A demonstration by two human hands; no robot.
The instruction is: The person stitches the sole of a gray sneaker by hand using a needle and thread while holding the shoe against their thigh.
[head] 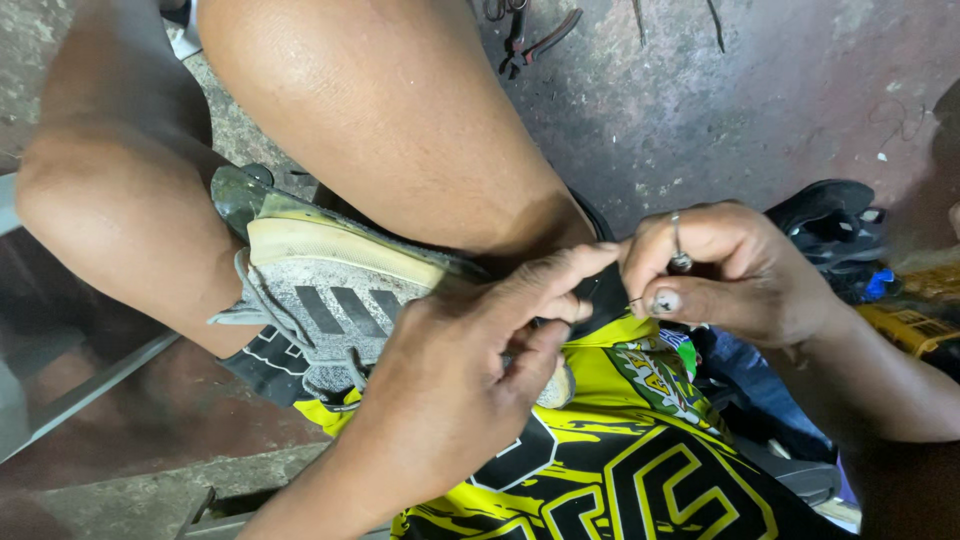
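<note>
Grey knit sneaker [330, 300], pale sole uppermost, lying on its side at centre-left of the frame, wedged under a bare thigh [400, 110] and resting on a yellow-and-black printed garment [620, 480] that fills the lower centre. Left hand [470, 380], entering from the lower edge, covers the shoe's right end; its fingers are curled around that end in a firm grasp, the forefinger stretched rightward along the sole edge toward the other hand. Right hand [720, 265], at centre-right, sits just beside the shoe's end, almost touching the left forefinger; it wears a ring [680, 260]. Its thumb and forefinger are pinched together on a thin needle or thread [636, 299], too fine to tell which; the remaining fingers are folded in. Surroundings: a second bare leg [110, 210] at upper left; stained concrete floor [760, 90] across the upper right; pliers-like tool [530, 40] on the floor at top centre; dark footwear [830, 225] and a yellow object [915, 325] at the right edge. The thigh hides the shoe's upper side; the left hand hides its right end.
</note>
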